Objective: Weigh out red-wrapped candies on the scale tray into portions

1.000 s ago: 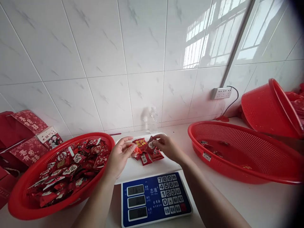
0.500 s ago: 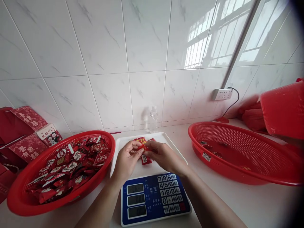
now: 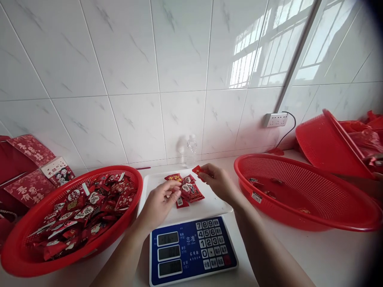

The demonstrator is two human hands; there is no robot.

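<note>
My right hand pinches a small red packet above the right part of the white scale tray. Over the tray's left side is my left hand, its thumb and fingers curled but apart, with nothing visible between them. Its fingertips are beside several red printed candy packets lying in a loose heap on the tray. In front of the tray is the scale's blue panel, with three displays and a keypad.
Left stands a red basket full of wrapped packets, beside red printed boxes. Right is another red basket with a few packets. Behind it, another person's hand is near a tilted red basket. A clear bottle stands by the wall.
My hands have moved apart; the right has gone right and up with the small red packet, uncovering the heap. The tilted basket at the far right has moved left and turned.
</note>
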